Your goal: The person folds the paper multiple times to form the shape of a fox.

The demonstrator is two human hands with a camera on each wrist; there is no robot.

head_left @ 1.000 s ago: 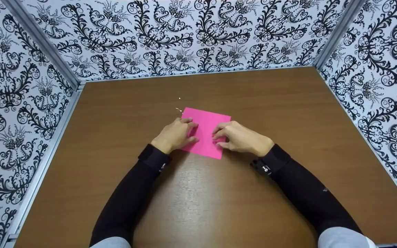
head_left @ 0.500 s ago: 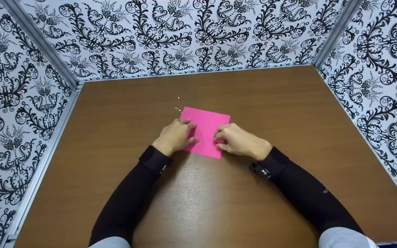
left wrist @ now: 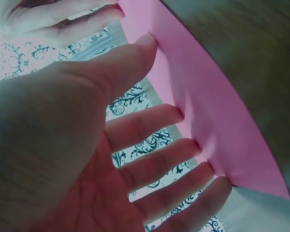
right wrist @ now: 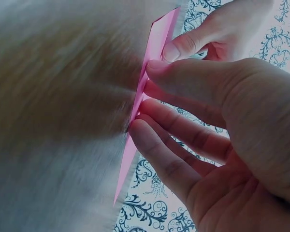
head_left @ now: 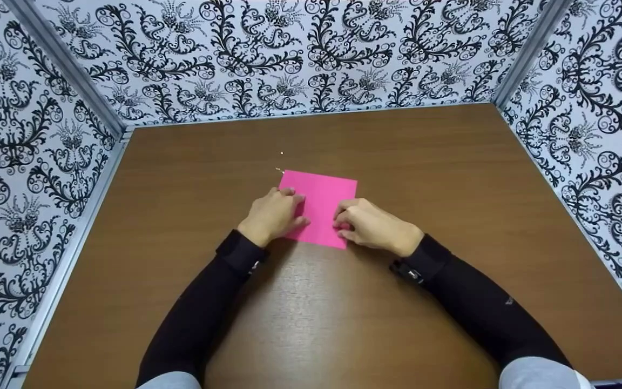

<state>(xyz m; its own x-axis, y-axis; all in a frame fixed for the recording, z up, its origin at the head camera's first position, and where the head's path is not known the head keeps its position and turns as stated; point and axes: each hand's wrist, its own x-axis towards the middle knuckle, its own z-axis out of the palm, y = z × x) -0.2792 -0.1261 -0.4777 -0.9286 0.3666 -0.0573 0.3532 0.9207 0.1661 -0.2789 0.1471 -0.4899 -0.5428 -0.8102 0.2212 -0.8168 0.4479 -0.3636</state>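
A square sheet of pink paper (head_left: 324,190) lies on the wooden table in the head view. My left hand (head_left: 272,217) rests its spread fingertips and thumb on the sheet's left side. On the right side, my right hand (head_left: 371,226) touches the paper with fingertips held close together. The left wrist view shows nearly straight fingers pressing shallow dents into the pink paper (left wrist: 217,111). In the right wrist view, the thumb and fingertips meet the surface of the sheet (right wrist: 159,36), which is seen almost edge-on. Neither hand visibly pinches it.
The brown wooden table (head_left: 300,324) extends around the paper. Patterned black-and-white panels (head_left: 311,59) enclose its back and sides, with metal rails (head_left: 68,70) at the corners. Small bright specks (head_left: 279,169) lie by the sheet's far left corner.
The paper has turned slightly, its far edge shifting left. My right hand has moved a little toward me, its fingers drawn closer together. The left hand has barely moved.
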